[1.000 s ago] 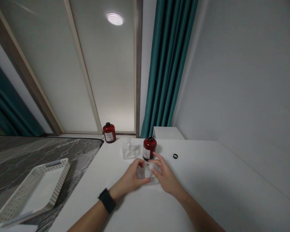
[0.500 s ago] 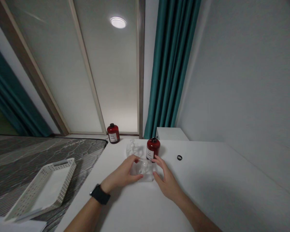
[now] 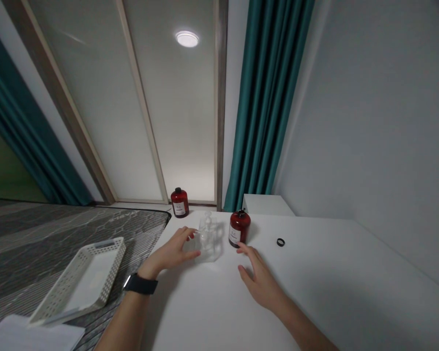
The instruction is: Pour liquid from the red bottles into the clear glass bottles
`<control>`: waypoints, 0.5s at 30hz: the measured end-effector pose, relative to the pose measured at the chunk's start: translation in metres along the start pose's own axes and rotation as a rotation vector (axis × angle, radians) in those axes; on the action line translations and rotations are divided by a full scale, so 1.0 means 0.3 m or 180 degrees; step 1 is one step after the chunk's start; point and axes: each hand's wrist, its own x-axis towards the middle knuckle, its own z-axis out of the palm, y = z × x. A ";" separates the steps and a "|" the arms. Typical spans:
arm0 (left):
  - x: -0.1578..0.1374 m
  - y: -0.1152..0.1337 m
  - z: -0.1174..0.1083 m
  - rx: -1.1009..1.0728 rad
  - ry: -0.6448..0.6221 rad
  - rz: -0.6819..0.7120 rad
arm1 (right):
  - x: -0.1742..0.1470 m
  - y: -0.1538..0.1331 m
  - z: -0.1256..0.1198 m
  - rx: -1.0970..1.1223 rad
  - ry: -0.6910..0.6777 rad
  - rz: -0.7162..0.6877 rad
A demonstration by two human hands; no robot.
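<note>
My left hand (image 3: 175, 251) is at the left edge of a clear plastic piece (image 3: 211, 252), thumb and fingers apart; whether the fingertips touch it is hard to see. Just behind stands another clear piece (image 3: 207, 222), close to or overlapping the first. Both are see-through, so their exact shapes are unclear. With its fingers spread, my right hand (image 3: 259, 280) holds nothing. Its fingertips are just in front of a dark red bottle (image 3: 239, 226) with a white label and black top. A similar red bottle (image 3: 180, 204) stands at the table's far left corner.
A small black ring (image 3: 280, 242) lies on the white table (image 3: 219, 312) at right. To the left, a white perforated basket (image 3: 82, 278) and papers (image 3: 32, 336) rest on a grey patterned surface (image 3: 131, 226). A white box (image 3: 269, 204) stands behind the table.
The front clear piece has moved left and slightly away, towards the other one. My left hand moved left with it; my right hand came away from it. The view has shifted slightly.
</note>
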 end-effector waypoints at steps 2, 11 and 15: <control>0.000 -0.004 -0.001 0.0002 0.0018 0.0007 | 0.001 0.001 0.000 -0.0039 -0.0020 -0.0016; -0.007 0.040 -0.021 -0.0189 0.0583 0.0039 | 0.009 -0.005 -0.018 -0.0244 0.0031 -0.0070; -0.002 0.077 -0.030 -0.0089 0.1060 0.0136 | 0.019 -0.012 -0.033 -0.0324 0.0060 -0.0180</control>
